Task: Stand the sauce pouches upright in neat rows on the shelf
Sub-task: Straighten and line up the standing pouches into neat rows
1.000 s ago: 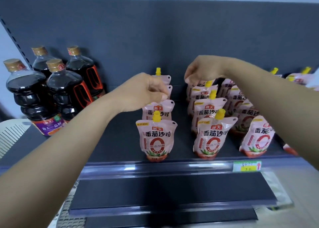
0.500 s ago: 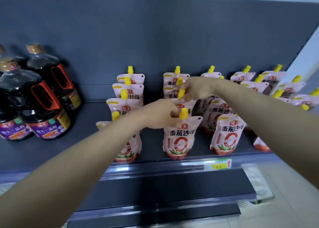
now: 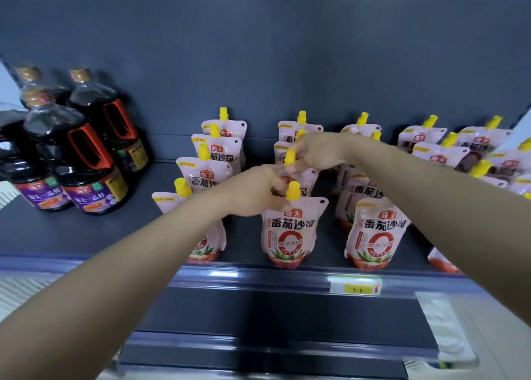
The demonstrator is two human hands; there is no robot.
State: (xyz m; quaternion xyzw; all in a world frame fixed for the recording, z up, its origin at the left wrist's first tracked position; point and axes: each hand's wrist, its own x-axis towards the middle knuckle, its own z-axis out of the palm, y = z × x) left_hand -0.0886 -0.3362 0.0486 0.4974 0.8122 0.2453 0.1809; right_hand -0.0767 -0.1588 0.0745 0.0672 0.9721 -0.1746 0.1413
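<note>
Shelf: four sauce pouches upright in leftmost row, four in next; four dark bottles visible at left. Left hand pinches front pouch by its top; right hand grips second pouch near its cap.

Bare forearms; bare hands

Glossy plastic on matt metal.
Shiny film pouches, hard yellow caps; smooth matt grey shelf; glossy dark bottles.
</note>
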